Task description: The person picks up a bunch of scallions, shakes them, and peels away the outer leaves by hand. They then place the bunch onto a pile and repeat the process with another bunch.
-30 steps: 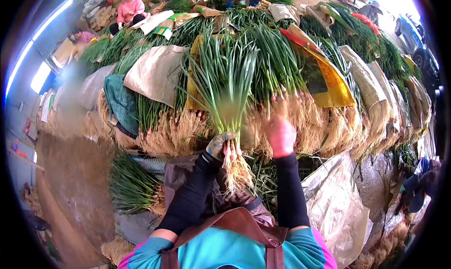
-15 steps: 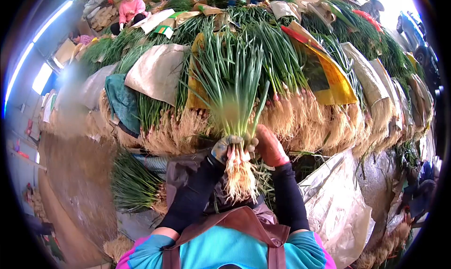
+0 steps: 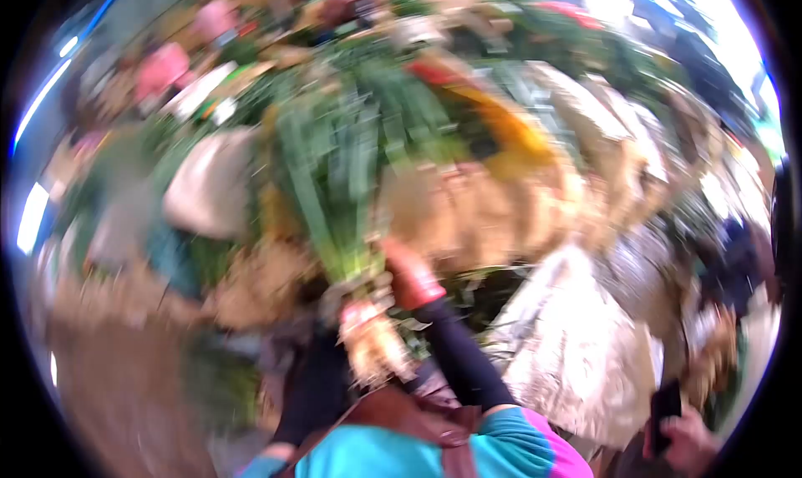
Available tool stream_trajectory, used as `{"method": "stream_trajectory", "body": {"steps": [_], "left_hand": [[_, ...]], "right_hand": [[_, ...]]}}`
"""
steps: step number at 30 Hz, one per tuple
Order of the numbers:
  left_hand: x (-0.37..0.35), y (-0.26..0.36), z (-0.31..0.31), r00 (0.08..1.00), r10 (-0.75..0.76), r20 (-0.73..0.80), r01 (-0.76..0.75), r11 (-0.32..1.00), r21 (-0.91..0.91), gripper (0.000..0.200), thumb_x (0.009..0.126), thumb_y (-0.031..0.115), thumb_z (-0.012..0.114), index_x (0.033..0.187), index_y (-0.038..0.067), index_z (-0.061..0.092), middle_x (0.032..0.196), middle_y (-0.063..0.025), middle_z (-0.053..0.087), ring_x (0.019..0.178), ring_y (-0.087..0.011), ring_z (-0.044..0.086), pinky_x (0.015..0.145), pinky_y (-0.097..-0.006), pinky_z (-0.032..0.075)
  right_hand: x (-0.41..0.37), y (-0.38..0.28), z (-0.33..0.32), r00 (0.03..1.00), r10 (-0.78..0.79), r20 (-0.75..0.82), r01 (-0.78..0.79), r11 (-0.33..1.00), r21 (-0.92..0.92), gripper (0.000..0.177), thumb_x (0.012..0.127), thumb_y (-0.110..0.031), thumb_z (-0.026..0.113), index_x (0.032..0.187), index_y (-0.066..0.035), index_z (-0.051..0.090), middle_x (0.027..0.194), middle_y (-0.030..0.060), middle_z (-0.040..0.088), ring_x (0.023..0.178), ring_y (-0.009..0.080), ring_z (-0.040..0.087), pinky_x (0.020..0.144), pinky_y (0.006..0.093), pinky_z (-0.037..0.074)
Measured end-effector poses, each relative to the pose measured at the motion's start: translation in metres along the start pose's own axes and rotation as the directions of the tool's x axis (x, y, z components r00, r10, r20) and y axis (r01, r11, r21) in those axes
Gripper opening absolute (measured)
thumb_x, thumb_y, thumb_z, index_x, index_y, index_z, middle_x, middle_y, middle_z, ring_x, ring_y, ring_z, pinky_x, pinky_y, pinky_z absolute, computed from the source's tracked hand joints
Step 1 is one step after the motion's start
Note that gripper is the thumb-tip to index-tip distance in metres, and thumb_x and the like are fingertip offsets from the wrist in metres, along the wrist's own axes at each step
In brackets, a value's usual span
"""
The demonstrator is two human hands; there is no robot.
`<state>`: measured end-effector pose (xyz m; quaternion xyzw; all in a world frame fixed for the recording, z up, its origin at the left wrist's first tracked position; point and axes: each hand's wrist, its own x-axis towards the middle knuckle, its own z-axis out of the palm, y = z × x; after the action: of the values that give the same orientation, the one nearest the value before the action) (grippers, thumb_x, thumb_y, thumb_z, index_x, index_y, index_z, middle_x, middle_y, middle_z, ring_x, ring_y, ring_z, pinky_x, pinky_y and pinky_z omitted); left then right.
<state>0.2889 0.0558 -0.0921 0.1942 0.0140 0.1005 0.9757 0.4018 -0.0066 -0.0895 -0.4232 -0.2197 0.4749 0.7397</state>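
A bunch of green onions [image 3: 327, 219] stands in front of my chest, leaves up and pale roots hanging down. My left hand [image 3: 338, 298], in a greyish glove, is closed around the stems just above the roots, though blur hides its separate fingers. On the other side, my right hand [image 3: 409, 273] in an orange-red glove is also closed on the stems. Behind the bunch lies a long pile of more green onions [image 3: 422, 119], with their roots [image 3: 476, 219] facing me.
Sacks cover parts of the pile, including a pale one [image 3: 209, 182] and a yellow one [image 3: 510, 127]. White plastic sheeting [image 3: 576, 344] lies at my right. Another person's hand [image 3: 692, 440] is beside a dark phone-like object [image 3: 666, 413] at lower right. A person in pink [image 3: 161, 70] is beyond the pile.
The whole view has swung and tilted, with strong blur, and the scene sits further left. The bunch stays in both my hands. Another person's hand has come into view at lower right.
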Motion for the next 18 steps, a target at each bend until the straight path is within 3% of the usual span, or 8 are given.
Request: {"method": "stream_trajectory", "body": {"steps": [1,2,4,7,9,12,13,18], "left_hand": [[-0.007,0.005,-0.005,0.999,0.016,-0.040,-0.014,0.999,0.042,0.022,0.080,0.015,0.053,0.099,0.005,0.055,0.100,-0.0125,0.056,0.081,-0.0213,0.054,0.076,-0.0388,0.044],[0.012,-0.003,0.000,0.999,-0.025,-0.023,0.026,0.998,0.065,0.022,0.080,0.015,0.054,0.099,0.005,0.055,0.100,-0.0122,0.055,0.082,-0.0210,0.054,0.075,-0.0386,0.044],[-0.007,0.007,-0.006,0.996,0.030,-0.084,-0.020,0.993,0.115,0.022,0.080,0.015,0.054,0.099,0.005,0.055,0.099,-0.0116,0.055,0.082,-0.0205,0.053,0.075,-0.0381,0.044],[-0.007,0.010,-0.005,0.994,0.021,-0.107,-0.005,0.989,0.147,0.021,0.080,0.015,0.055,0.099,0.006,0.055,0.099,-0.0107,0.054,0.082,-0.0197,0.053,0.074,-0.0375,0.044],[-0.004,0.007,0.002,0.993,-0.021,-0.120,0.041,0.985,0.168,0.021,0.080,0.015,0.055,0.099,0.006,0.055,0.099,-0.0101,0.053,0.082,-0.0191,0.052,0.074,-0.0371,0.044],[-0.009,0.003,-0.001,0.989,-0.042,-0.143,0.068,0.981,0.183,0.021,0.081,0.016,0.056,0.100,0.007,0.054,0.098,-0.0091,0.052,0.083,-0.0183,0.052,0.074,-0.0364,0.044],[-0.010,0.005,0.001,0.988,-0.048,-0.144,0.076,0.977,0.201,0.021,0.081,0.016,0.056,0.100,0.007,0.054,0.098,-0.0088,0.052,0.083,-0.0180,0.052,0.073,-0.0362,0.044],[-0.006,0.039,0.047,0.999,-0.032,-0.014,0.034,0.948,0.316,0.020,0.081,0.016,0.057,0.100,0.008,0.054,0.097,-0.0073,0.050,0.083,-0.0167,0.051,0.073,-0.0351,0.043]], "right_hand": [[-0.016,-0.024,0.025,0.896,0.338,0.288,-0.432,0.812,0.392,0.029,0.084,-0.040,0.053,0.096,-0.014,0.053,0.068,0.0064,0.057,0.048,0.0114,0.050,0.042,0.0230,0.040],[-0.009,-0.030,-0.002,0.960,0.249,0.129,-0.279,0.892,0.356,0.027,0.085,-0.038,0.052,0.098,-0.014,0.053,0.065,0.0053,0.057,0.048,0.0096,0.050,0.040,0.0218,0.040],[-0.005,-0.007,0.020,0.956,0.213,0.204,-0.286,0.841,0.460,0.025,0.086,-0.037,0.052,0.089,-0.012,0.054,0.063,0.0035,0.057,0.044,0.0090,0.046,0.037,0.0198,0.036],[0.002,0.012,0.017,0.995,0.098,0.028,-0.099,0.874,0.476,0.026,0.087,-0.031,0.054,0.100,-0.008,0.056,0.068,0.0016,0.059,0.059,0.0083,0.052,0.053,0.0221,0.044],[0.007,0.010,0.004,0.968,-0.057,-0.245,-0.020,0.953,-0.303,0.027,0.087,-0.028,0.054,0.094,-0.003,0.059,0.075,0.0051,0.061,0.065,0.0148,0.054,0.061,0.0291,0.043],[-0.012,-0.007,0.012,0.859,-0.402,-0.316,0.105,0.744,-0.660,0.021,0.083,-0.025,0.054,0.085,-0.004,0.058,0.076,0.0183,0.057,0.069,0.0346,0.054,0.063,0.0407,0.043],[-0.011,-0.010,0.009,0.795,-0.592,-0.132,0.212,0.475,-0.854,0.018,0.080,-0.022,0.055,0.079,-0.004,0.056,0.074,0.0170,0.056,0.070,0.0336,0.055,0.063,0.0431,0.043],[-0.053,0.009,-0.065,0.850,-0.501,-0.162,0.064,0.402,-0.913,0.011,0.071,-0.015,0.057,0.075,-0.005,0.057,0.071,0.0170,0.057,0.065,0.0343,0.055,0.056,0.0430,0.045]]}}
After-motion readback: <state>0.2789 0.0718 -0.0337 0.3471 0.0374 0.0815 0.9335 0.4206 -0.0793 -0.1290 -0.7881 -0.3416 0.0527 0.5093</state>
